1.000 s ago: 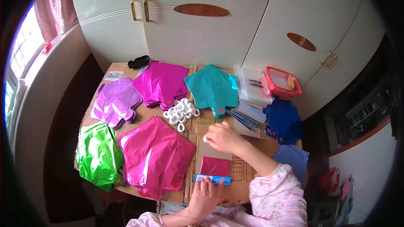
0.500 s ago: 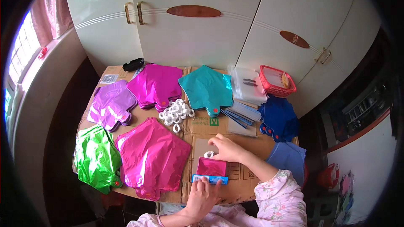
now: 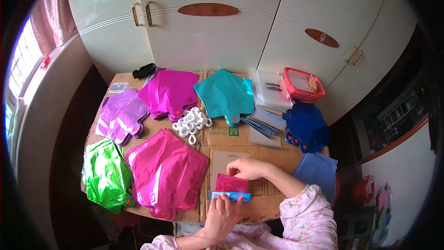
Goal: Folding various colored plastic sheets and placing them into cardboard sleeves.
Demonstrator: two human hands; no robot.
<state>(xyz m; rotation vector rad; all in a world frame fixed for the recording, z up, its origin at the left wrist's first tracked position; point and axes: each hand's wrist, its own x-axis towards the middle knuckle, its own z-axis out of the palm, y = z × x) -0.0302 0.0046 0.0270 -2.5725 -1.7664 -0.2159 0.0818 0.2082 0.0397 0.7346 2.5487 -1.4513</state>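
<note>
In front of me lies a small folded piece of pink foil [image 3: 232, 183], with a blue-and-white card strip [image 3: 230, 196] along its near edge. My left hand [image 3: 220, 216] holds the strip down with its fingers stretched and apart. At the foil's far edge my right hand [image 3: 248, 168] is closed, fingers curled down; their tips are hidden, and what they hold is out of sight. A grey-brown card [image 3: 223, 159] lies beneath the foil's far side. Beyond and to the left is a heap of white rings [image 3: 191, 124], perhaps small ribbon rolls.
Stacks of flat foil balloons ring the cardboard-covered table: green [image 3: 106, 171], pink [image 3: 167, 171], lilac [image 3: 121, 116], magenta [image 3: 169, 91], teal [image 3: 225, 93], dark blue [image 3: 307, 125]. Clear plastic bags [image 3: 268, 92], card strips [image 3: 266, 122] and a red basket [image 3: 303, 93] stand far right.
The white ring by my right fingertips is no longer visible. My right hand has come nearer, down to the foil's far edge. My left hand stays on the strip.
</note>
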